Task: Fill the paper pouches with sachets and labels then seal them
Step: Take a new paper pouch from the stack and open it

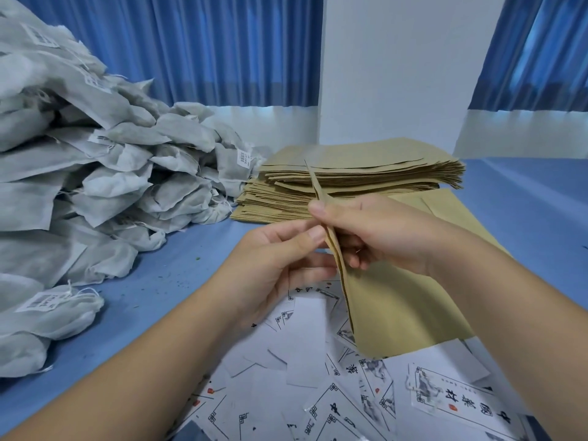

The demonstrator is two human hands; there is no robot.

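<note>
A brown paper pouch [394,307] is held edge-on in front of me, above the table. My left hand [280,259] pinches its near edge between thumb and fingers. My right hand [375,233] grips the same pouch from the other side, thumb on top near the upper edge. A tall stack of flat brown pouches [350,183] lies behind my hands. Grey-white fabric sachets [105,173] with small tags are heaped at the left. White printed labels [334,396] lie scattered on the table below my hands.
The table has a blue cover [152,291]. Blue curtains [203,46] and a white wall pillar [397,65] stand behind it. One more brown pouch [445,205] lies flat to the right of the stack.
</note>
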